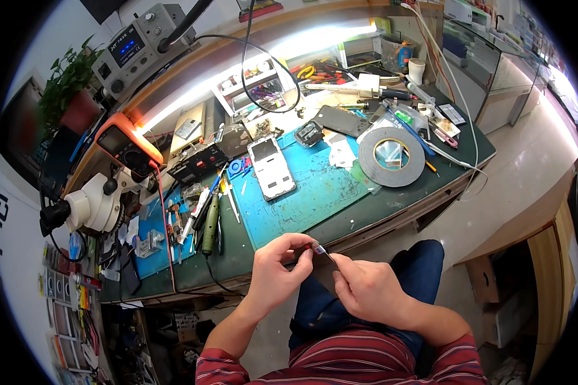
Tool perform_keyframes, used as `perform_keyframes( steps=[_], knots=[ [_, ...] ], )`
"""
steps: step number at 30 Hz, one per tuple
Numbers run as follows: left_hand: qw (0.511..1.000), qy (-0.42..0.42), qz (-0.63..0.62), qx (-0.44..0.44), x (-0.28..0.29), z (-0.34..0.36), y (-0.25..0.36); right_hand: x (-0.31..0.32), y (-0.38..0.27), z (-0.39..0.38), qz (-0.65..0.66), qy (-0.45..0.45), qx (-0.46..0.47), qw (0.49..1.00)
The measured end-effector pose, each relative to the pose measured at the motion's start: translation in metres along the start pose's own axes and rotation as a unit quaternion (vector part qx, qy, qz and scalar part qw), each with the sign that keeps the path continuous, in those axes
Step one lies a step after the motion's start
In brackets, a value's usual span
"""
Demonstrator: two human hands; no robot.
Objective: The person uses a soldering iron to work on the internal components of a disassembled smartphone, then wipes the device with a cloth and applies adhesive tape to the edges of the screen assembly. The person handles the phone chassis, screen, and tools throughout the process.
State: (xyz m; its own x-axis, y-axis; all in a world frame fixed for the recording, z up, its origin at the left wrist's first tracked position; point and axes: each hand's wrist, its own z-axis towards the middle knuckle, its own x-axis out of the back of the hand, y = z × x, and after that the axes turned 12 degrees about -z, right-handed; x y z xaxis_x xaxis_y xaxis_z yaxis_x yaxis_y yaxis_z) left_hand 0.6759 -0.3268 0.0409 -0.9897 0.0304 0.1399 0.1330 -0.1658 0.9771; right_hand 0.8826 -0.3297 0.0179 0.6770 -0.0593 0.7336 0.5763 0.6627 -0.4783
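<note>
Above my lap, just off the bench edge, my left hand point(281, 264) pinches a small red and white part point(318, 249) between thumb and fingertips. My right hand point(374, 287) is closed on a thin dark tool point(331, 258) whose tip meets that part. The tool's kind is hard to make out, since most of it is inside the fist. Beyond both hands, a phone frame point(271, 168) with a white inner face lies on the blue work mat point(331, 192).
A roll of grey tape point(392, 157) lies at the mat's right. To the left stand a green-handled soldering iron point(210, 226), an orange multimeter point(127, 146) and a white microscope point(90, 204). A dark phone panel point(341, 120) and a black block point(309, 134) sit farther back.
</note>
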Motion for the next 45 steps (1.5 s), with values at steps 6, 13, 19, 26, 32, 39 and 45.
perform_keyframes(
  steps=[6,13,19,26,32,39,45],
  knots=[
    [1.000,0.016,0.011,-0.006,-0.001,0.000,-0.010,-0.004,-0.005,-0.002,-0.020,0.005,-0.005,1.000],
    [0.994,0.062,0.026,-0.089,-0.010,0.001,-0.011,0.002,-0.009,0.001,-0.029,-0.008,-0.028,0.999],
    [0.995,0.040,0.046,-0.077,-0.007,0.002,-0.014,-0.001,-0.010,0.002,-0.044,0.008,-0.022,0.999],
    [0.987,0.135,-0.010,-0.090,0.005,-0.001,-0.022,0.019,0.010,-0.008,0.031,0.022,-0.147,0.988],
    [0.986,-0.046,0.110,-0.119,-0.021,-0.009,-0.029,0.029,0.045,-0.014,0.599,0.031,-0.335,0.726],
    [0.997,-0.069,-0.029,0.024,-0.034,-0.003,-0.014,0.023,0.038,-0.012,0.628,-0.008,-0.380,0.678],
    [0.988,-0.115,-0.038,-0.094,-0.026,0.010,-0.019,0.011,0.044,-0.016,0.611,-0.019,-0.348,0.711]
  ],
)
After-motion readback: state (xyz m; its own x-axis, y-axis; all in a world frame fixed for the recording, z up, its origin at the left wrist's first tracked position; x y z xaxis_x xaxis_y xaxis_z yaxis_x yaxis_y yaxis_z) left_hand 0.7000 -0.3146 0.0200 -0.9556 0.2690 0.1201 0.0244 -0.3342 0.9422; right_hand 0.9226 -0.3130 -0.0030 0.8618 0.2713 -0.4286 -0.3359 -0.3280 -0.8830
